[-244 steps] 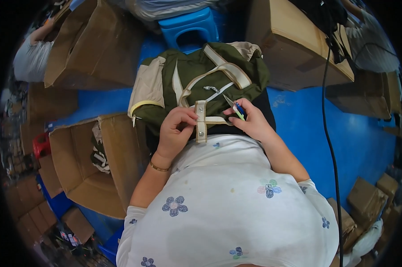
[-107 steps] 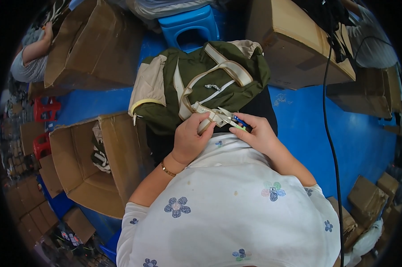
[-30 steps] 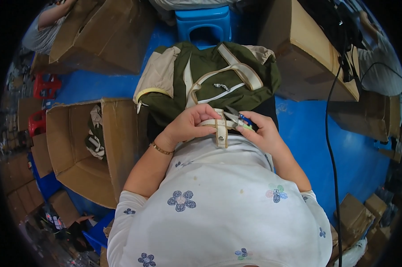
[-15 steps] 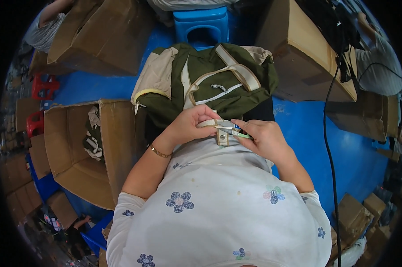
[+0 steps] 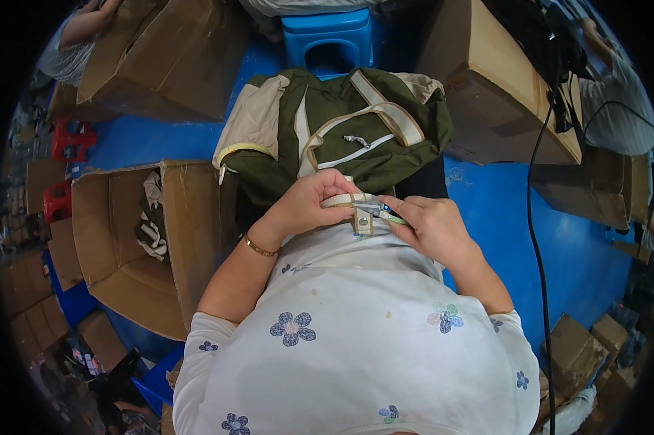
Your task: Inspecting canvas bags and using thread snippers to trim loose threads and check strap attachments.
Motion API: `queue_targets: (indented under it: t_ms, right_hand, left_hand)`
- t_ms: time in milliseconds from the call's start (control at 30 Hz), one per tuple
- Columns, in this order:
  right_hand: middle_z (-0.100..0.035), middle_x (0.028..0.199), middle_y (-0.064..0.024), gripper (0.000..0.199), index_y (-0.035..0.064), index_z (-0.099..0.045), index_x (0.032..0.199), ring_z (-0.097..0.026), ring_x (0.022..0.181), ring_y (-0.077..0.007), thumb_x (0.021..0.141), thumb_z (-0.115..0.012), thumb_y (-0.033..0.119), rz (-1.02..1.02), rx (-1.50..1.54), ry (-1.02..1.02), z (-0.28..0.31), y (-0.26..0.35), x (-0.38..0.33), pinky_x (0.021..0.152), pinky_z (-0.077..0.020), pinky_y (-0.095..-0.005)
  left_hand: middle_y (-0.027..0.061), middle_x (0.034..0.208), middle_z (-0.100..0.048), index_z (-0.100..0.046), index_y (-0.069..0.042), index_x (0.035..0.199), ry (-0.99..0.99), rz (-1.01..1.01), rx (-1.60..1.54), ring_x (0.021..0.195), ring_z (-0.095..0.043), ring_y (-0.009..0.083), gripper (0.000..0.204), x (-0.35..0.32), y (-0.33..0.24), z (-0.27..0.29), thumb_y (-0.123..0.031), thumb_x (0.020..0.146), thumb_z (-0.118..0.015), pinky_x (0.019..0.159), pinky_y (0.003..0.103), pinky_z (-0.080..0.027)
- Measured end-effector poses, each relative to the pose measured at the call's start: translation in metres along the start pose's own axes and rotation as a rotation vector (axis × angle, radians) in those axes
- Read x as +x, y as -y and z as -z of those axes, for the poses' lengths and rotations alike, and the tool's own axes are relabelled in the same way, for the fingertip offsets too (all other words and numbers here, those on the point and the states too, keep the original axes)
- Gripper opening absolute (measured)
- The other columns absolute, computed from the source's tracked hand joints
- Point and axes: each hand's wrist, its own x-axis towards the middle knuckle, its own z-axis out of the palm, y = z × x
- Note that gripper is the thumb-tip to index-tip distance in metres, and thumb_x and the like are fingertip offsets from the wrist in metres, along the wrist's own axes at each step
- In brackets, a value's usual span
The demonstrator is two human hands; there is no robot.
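Observation:
An olive-green fabric bag (image 5: pixel 276 174) with beige pockets and white, tan-edged straps lies across my lap. My left hand (image 5: pixel 306 204) is closed, pinching a white webbing strap (image 5: pixel 336 201) with tan edging between thumb and fingers. Below the pinch hangs the strap's end, with a round metal snap (image 5: pixel 364 222). In my right hand (image 5: pixel 434 226) are small thread snips (image 5: pixel 374 208) with a green part on the handle. Their blades point left and lie against the strap next to my left fingertips. My right fingers partly hide the handle.
An open cardboard box (image 5: pixel 117 246) at left holds another green and white bag (image 5: pixel 151 225). Large cartons (image 5: pixel 175 65) stand far left and far right. A blue stool (image 5: pixel 327 32) is beyond the bag. A black cable (image 5: pixel 533 239) hangs at right. Other people work at both sides.
The snips' blades have shifted and now look more spread at the strap. Both hands stay almost in place. A person's hand at the lower left has moved away.

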Motion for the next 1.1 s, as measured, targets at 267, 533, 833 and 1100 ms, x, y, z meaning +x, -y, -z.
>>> queue_targets:
  t_ms: [267,533,833,1100]
  right_hand:
    - [-0.057,0.066,-0.0053,0.038,0.0097,-0.064,0.106,-0.056,0.056,-0.0230,0.069,-0.068,0.015,-0.018,0.028,0.002,-0.001,-0.010,0.010,0.048,-0.0442,-0.0318]
    - [-0.063,0.083,-0.0121,0.042,0.0069,-0.062,0.105,-0.061,0.073,-0.0297,0.066,-0.070,0.017,-0.036,0.130,-0.002,0.004,-0.017,-0.002,0.062,-0.0500,-0.0373]
    - [-0.052,0.080,0.0003,0.029,0.0056,-0.050,0.093,-0.046,0.076,-0.0063,0.079,-0.070,0.021,-0.253,0.986,-0.182,-0.074,-0.037,0.024,0.067,-0.0407,-0.0224]
    - [-0.061,0.089,-0.0027,0.023,0.0042,-0.051,0.098,-0.054,0.075,-0.0086,0.082,-0.065,0.014,-0.376,1.032,-0.208,-0.059,-0.045,0.029,0.068,-0.0446,-0.0244]
  left_hand:
    - [0.0063,0.099,-0.061,-0.052,0.000,0.100,-0.001,0.014,-0.006,0.090,-0.057,0.0080,0.023,0.008,-0.002,0.008,0.003,0.079,-0.061,0.077,0.021,-0.047]
    - [0.0029,0.099,-0.058,-0.054,-0.002,0.104,0.014,-0.034,0.348,0.097,-0.054,0.0101,0.032,0.010,0.001,0.011,-0.005,0.076,-0.068,0.084,0.026,-0.045]
    - [0.0062,0.087,-0.060,-0.051,-0.002,0.096,-0.005,-0.003,0.051,0.073,-0.060,0.0101,0.009,0.015,0.015,0.009,-0.006,0.089,-0.053,0.064,0.021,-0.049]
    - [0.0075,0.089,-0.059,-0.043,-0.002,0.107,0.001,-0.083,0.026,0.071,-0.056,0.0097,0.020,0.005,-0.007,0.008,-0.002,0.088,-0.049,0.055,0.018,-0.043]
